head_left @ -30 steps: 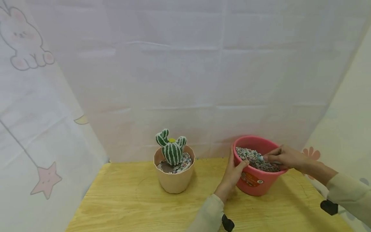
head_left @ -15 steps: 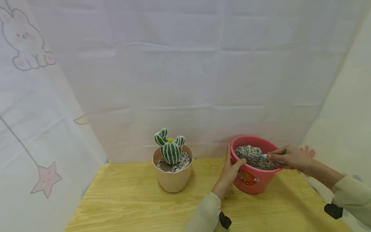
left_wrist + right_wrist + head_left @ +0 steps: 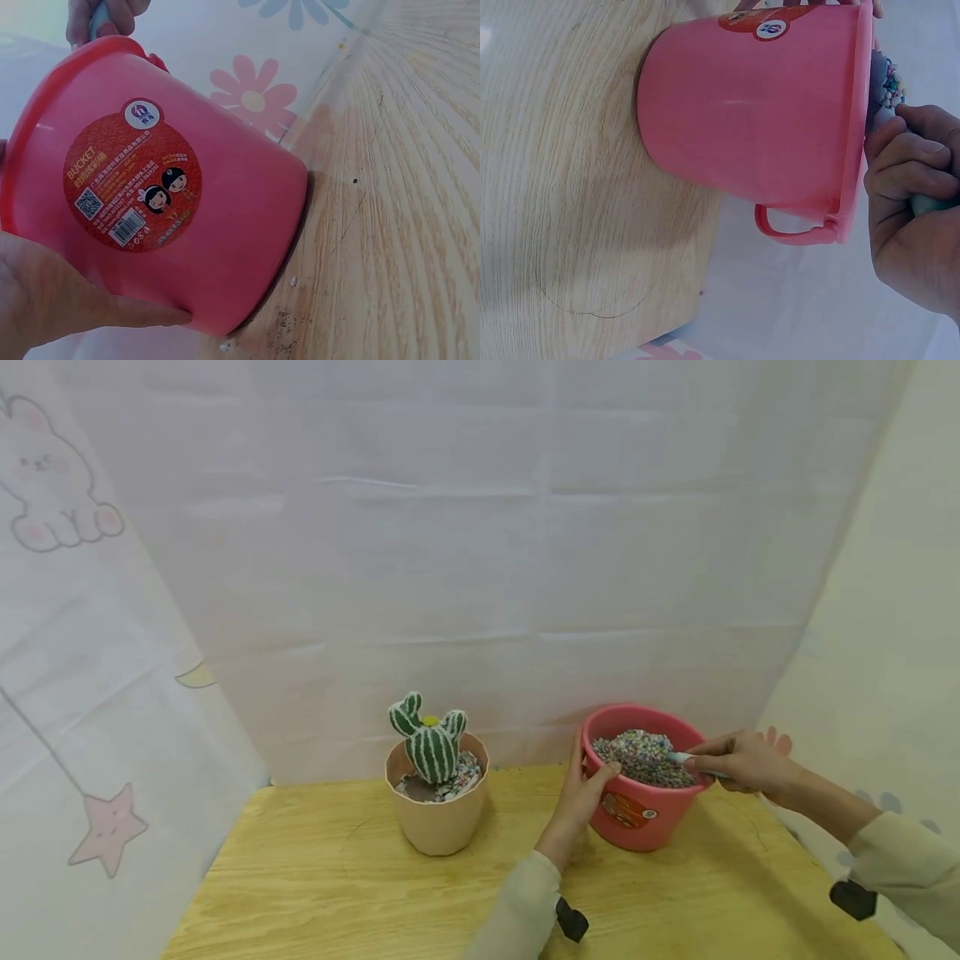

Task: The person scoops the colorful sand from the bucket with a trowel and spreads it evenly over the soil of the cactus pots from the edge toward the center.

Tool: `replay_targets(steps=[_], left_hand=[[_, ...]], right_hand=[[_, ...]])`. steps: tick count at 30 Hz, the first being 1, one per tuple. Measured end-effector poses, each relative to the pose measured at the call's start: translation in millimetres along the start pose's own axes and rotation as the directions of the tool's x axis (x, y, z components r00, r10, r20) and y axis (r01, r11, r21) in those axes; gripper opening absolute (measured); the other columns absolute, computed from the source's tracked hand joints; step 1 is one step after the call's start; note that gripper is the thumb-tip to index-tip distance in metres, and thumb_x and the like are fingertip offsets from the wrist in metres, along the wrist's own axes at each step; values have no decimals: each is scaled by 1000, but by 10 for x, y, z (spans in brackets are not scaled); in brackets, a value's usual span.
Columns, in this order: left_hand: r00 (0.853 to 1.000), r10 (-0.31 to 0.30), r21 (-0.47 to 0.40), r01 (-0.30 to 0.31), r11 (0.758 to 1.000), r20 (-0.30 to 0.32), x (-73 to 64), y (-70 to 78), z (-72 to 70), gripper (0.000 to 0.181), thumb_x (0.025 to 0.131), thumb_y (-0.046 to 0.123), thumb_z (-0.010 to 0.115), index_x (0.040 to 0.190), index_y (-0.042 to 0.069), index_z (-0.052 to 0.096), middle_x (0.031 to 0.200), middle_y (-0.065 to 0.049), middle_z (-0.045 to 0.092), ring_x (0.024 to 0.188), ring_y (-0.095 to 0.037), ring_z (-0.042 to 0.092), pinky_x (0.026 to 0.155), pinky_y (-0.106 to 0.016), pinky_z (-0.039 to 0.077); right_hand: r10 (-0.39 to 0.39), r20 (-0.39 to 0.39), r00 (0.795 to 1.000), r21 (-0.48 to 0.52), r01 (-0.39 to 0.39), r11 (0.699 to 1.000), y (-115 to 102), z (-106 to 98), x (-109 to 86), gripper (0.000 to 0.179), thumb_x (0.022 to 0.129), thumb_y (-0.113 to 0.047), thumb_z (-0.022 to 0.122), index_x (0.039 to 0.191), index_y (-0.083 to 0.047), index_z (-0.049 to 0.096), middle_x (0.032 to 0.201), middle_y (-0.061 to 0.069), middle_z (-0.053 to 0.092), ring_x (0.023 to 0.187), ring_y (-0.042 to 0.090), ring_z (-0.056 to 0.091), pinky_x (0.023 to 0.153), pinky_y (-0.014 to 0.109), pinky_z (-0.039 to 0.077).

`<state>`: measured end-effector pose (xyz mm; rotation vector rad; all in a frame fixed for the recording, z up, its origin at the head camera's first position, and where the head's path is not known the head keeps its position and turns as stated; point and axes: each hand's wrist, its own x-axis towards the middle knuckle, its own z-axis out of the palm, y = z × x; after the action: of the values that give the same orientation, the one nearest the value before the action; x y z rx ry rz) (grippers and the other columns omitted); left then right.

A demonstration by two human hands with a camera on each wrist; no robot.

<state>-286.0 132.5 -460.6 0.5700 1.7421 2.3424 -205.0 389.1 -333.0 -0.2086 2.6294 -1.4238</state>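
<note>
A pink bucket (image 3: 667, 814) holding multicoloured pebbles (image 3: 660, 774) stands at the right of the table, with a red label on its front. My left hand (image 3: 572, 802) holds the bucket's left side, the thumb at the rim. At the opposite side, my right hand (image 3: 753, 766) grips the pale blue handle of a small trowel (image 3: 680, 757). Pebbles are heaped on its grey blade (image 3: 877, 79), just above the rim in the right wrist view. To the left is a peach pot (image 3: 438, 827) with a green knitted cactus (image 3: 432, 756) and pebbles around its base.
The wooden table (image 3: 300, 877) meets a pale cloth backdrop (image 3: 420, 568) behind the pots. Patterned cloth also hangs at both sides. A pink side handle (image 3: 795, 236) sticks out from the bucket. A few stray pebbles (image 3: 225, 346) lie by the bucket's base.
The trowel has come up out of the pebbles with a heap on its blade. My left hand still holds the bucket. The head view has shifted slightly.
</note>
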Motion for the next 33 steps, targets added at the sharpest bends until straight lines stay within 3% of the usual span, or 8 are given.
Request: replay_targets(steps=[4, 8, 15, 22, 29, 33], left_hand=[[1000, 1, 13, -1, 1000, 1, -47, 53, -30, 84, 93, 35, 75, 157, 53, 24, 160, -3, 36, 131, -28, 49, 99, -51, 47], [1000, -18, 49, 18, 999, -10, -85, 107, -56, 86, 91, 39, 77, 158, 52, 24, 157, -3, 40, 126, -25, 53, 95, -47, 50], [1000, -5, 117, 4, 993, 0, -160, 206, -141, 86, 93, 39, 76, 163, 34, 26, 154, 0, 42, 128, -31, 53, 93, -44, 51], [1000, -15, 145, 16, 989, -7, -288, 293, -288, 75, 97, 43, 69, 161, 37, 30, 154, -4, 42, 132, -33, 48, 90, -51, 52], [1000, -6, 175, 7, 985, -7, -397, 445, -402, 67, 100, 43, 64, 160, 37, 33, 152, -4, 45, 129, -25, 52, 84, -46, 53], [1000, 12, 181, -10, 983, -11, -444, 541, -443, 68, 99, 47, 65, 159, 34, 35, 149, -2, 49, 128, -23, 54, 82, -43, 53]], right_hand=[[12, -5, 1000, 19, -12, 1000, -29, 30, -34, 49, 101, -21, 68, 133, 14, 58, 80, 19, 69, 45, 9, 28, 41, 29, 26], [13, -12, 1000, 23, -12, 1000, -65, 36, -55, 49, 100, -19, 69, 133, 16, 58, 79, 19, 70, 44, 9, 27, 40, 29, 26], [-12, -9, 1000, 4, 12, 1000, -96, 44, -49, 46, 100, -18, 68, 131, 15, 60, 75, 19, 68, 44, 8, 28, 39, 34, 25], [-17, -12, 1000, -16, 17, 1000, -147, 61, -55, 48, 100, -18, 68, 133, 15, 58, 73, 16, 68, 45, 8, 29, 40, 28, 30], [1, -38, 999, -42, -3, 999, -232, 101, -100, 50, 98, -23, 72, 134, 10, 61, 53, 2, 42, 41, 9, 26, 39, 28, 31], [2, -32, 999, -44, -4, 999, -276, 127, -89, 50, 98, -25, 71, 132, 9, 62, 55, 2, 44, 43, 10, 27, 41, 30, 32]])
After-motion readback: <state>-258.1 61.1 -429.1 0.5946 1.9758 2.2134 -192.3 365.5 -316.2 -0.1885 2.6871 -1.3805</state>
